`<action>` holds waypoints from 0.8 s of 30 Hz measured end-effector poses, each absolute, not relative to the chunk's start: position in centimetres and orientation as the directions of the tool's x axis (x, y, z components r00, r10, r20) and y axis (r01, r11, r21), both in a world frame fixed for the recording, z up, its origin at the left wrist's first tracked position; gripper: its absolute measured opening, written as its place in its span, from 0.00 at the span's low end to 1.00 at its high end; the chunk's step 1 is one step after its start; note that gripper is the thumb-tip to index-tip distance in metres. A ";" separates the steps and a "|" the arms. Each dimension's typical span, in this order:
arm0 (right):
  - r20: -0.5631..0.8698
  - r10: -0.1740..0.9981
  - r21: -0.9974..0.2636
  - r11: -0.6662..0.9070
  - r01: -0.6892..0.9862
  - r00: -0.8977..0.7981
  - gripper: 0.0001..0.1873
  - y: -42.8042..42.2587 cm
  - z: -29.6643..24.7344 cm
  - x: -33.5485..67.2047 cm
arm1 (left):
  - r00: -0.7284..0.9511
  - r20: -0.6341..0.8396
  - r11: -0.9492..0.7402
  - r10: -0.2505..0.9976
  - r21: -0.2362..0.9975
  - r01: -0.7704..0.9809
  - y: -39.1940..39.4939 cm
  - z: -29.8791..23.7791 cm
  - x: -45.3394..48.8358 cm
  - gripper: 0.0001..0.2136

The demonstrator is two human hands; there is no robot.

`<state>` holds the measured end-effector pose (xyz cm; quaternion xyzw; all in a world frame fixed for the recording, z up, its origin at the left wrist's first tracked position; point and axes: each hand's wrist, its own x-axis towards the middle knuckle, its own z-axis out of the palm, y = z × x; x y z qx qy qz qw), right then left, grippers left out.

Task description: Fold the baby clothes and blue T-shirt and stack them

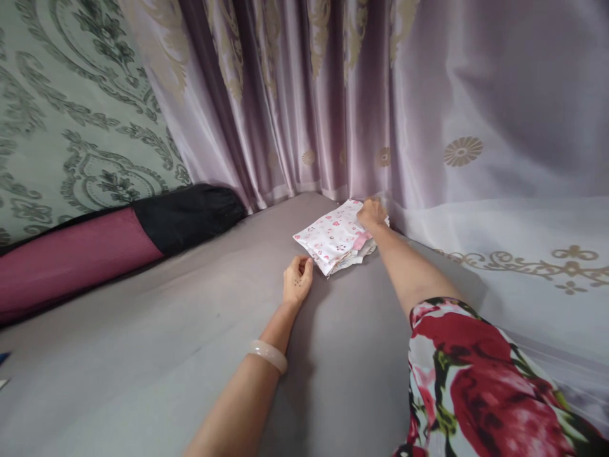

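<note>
A folded white cloth with small pink prints (332,238) lies on the grey bed sheet (166,355) near the curtain. My right hand (372,212) rests on the cloth's far right corner, fingers curled down onto it. My left hand (297,279) sits on the sheet at the cloth's near left edge, fingers curled with the tips touching the cloth's corner. A pale bangle (268,355) is on my left wrist. My right arm wears a red floral sleeve (476,387).
A long bolster, maroon with a black end (114,244), lies along the left wall. Mauve satin curtains (295,101) hang behind the cloth. A white embroidered drape (523,254) runs along the right side.
</note>
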<state>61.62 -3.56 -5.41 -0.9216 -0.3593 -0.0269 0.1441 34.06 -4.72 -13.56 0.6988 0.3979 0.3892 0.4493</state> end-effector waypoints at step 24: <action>0.036 0.671 -0.264 -0.708 0.655 0.740 0.27 -4.2 -7.3 61.9 | 0.377 0.178 -0.275 0.909 0.935 0.222 -4.7 -13.5 34.1 0.08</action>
